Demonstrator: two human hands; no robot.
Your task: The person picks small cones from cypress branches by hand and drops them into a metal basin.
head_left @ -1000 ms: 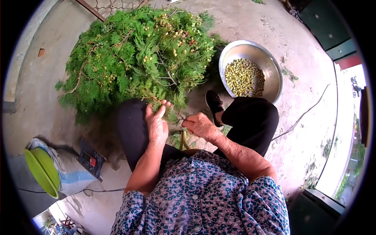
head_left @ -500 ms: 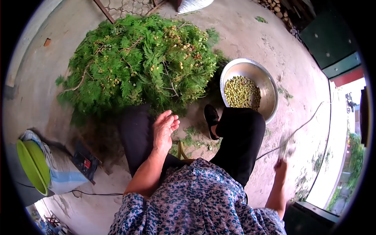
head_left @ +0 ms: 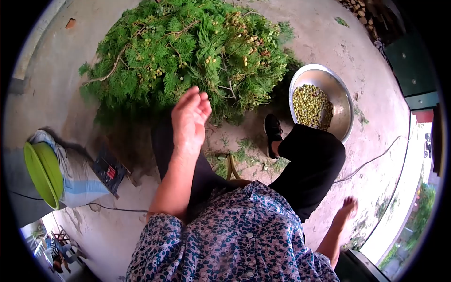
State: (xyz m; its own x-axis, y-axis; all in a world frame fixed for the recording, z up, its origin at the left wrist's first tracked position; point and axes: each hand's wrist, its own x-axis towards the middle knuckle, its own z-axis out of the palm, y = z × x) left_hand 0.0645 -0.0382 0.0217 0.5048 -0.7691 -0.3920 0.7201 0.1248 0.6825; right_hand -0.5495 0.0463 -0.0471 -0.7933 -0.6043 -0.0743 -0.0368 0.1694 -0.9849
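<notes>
My left hand (head_left: 189,123) is raised over my knee, at the near edge of a heap of green branches (head_left: 188,51) bearing small yellowish cones. Its fingers are loosely curled together, and what they hold, if anything, is hidden. Far out at the lower right, my right hand (head_left: 346,210) hangs above the floor, away from the branches. Motion smears its fingers, and nothing can be made out in it. A metal basin (head_left: 342,101) right of the heap holds many small green-yellow cones (head_left: 310,104).
At the left, a lime-green basin (head_left: 44,176) leans by a pale sack (head_left: 82,178) and a dark device with red keys (head_left: 110,171). My shoe (head_left: 272,134) is near the metal basin. A cable (head_left: 376,160) crosses the floor at right. Stacked logs (head_left: 361,14) lie at top right.
My right hand has swung from beside my left hand out to the lower right, and the sprig between them is gone. My left hand has risen towards the heap. The view has shifted.
</notes>
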